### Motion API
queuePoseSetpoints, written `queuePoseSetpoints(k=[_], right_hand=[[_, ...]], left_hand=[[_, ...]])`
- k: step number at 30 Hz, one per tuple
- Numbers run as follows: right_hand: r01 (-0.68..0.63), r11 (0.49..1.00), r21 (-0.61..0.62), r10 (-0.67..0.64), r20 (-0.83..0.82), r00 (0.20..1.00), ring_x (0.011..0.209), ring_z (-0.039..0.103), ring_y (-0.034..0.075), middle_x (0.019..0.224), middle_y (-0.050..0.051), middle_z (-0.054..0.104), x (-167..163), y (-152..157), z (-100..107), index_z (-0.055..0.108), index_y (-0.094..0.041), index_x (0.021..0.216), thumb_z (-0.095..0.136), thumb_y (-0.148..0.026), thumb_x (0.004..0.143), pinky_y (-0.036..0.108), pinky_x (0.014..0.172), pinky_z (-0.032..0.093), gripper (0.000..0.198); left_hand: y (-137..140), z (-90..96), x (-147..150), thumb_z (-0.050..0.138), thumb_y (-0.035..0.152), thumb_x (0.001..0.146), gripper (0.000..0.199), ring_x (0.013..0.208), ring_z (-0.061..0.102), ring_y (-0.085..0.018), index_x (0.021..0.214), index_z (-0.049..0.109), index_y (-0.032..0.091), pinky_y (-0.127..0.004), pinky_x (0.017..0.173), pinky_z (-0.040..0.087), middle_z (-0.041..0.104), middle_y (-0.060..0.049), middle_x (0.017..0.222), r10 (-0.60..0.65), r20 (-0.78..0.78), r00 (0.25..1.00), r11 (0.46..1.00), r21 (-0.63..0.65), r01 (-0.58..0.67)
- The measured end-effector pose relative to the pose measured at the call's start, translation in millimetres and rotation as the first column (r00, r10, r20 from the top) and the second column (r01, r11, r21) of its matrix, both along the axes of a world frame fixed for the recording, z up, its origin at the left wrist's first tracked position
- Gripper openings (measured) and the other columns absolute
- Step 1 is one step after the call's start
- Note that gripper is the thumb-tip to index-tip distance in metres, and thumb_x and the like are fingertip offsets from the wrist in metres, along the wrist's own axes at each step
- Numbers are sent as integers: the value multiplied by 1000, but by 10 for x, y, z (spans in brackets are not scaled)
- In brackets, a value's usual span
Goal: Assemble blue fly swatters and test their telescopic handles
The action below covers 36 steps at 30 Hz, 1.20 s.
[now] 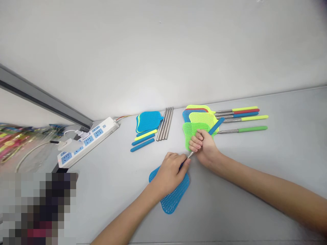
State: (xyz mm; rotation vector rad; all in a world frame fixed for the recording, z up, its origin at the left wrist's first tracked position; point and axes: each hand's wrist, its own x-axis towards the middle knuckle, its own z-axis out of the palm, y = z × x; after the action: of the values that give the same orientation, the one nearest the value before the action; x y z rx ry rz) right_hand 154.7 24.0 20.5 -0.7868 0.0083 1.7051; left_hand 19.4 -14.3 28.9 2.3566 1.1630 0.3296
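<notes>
Bare forearms are extended over the grey table. Beneath the left hand, a blue swatter head is located; its neck is pinched between thumb and fingers. A blue handle is enclosed by the curled right hand, and a metal rod is exposed between the hands. Assembled swatters are laid beyond the right hand. Loose rods, loose handles and stacked heads are grouped near a power strip.

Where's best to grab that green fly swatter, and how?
Probably its green handle, from the right and above: it lies flat, sticks out rightward, apart from the nearest yellow handle, while the right hand hides part of the mesh head.
</notes>
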Motion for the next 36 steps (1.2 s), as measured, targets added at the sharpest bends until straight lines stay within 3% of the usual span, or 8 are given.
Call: queuePoseSetpoints(k=[36], right_hand=[[1,999,35,-1,-12,1000,30,20,5,33,-8,20,-2,-9,-18,24,-18,46,43,-21,73,20,31,17,33]], left_hand=[[9,-19,-5,25,30,89,29,64,44,-12,66,37,18,-29,71,34,42,2,60,-11,-41,999,1000,0,11]])
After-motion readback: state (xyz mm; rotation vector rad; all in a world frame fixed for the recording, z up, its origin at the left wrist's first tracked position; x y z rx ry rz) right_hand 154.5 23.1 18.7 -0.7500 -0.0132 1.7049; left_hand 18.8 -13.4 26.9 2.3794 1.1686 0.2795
